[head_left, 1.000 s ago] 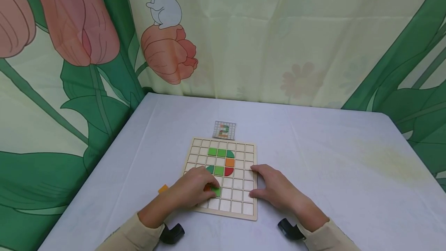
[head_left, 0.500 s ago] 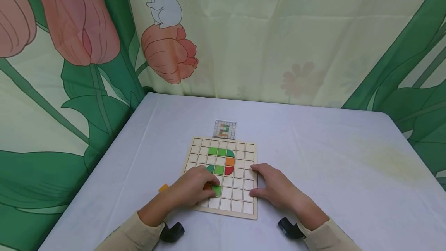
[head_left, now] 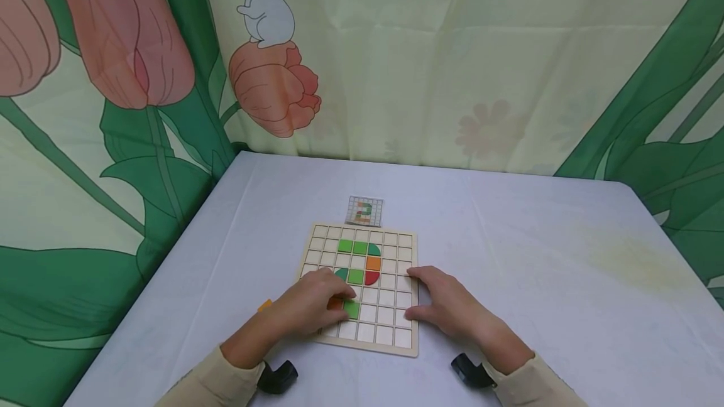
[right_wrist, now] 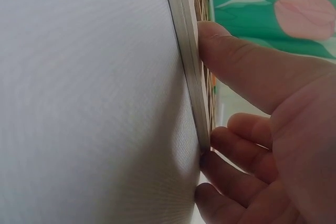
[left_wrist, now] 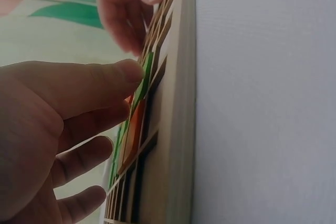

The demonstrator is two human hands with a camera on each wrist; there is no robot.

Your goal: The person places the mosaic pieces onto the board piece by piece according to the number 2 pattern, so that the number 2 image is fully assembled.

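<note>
A wooden grid board [head_left: 386, 316] lies on the table with coloured tiles set in its cells. My left hand [head_left: 311, 303] is over its lower left part, thumb tip against a green square tile [head_left: 352, 310]. In the left wrist view that green tile [left_wrist: 143, 83] sits slightly tilted, beside an orange tile [left_wrist: 133, 132]; the other fingers are loosely bent. My right hand [head_left: 449, 303] rests at the board's right edge, with thumb and fingers spread along it. Higher up are more green tiles, another orange tile [head_left: 373, 263] and a red rounded tile [head_left: 371, 278].
A small pattern card [head_left: 364, 211] lies just behind the board, showing a coloured figure on a grid. An orange piece [head_left: 264, 304] lies on the white tablecloth [head_left: 537, 256], partly behind the left wrist. Black wrist devices hang below both sleeves.
My left hand has shifted very slightly left, so a little more of the green tile shows. My right hand stays at the board's edge.
</note>
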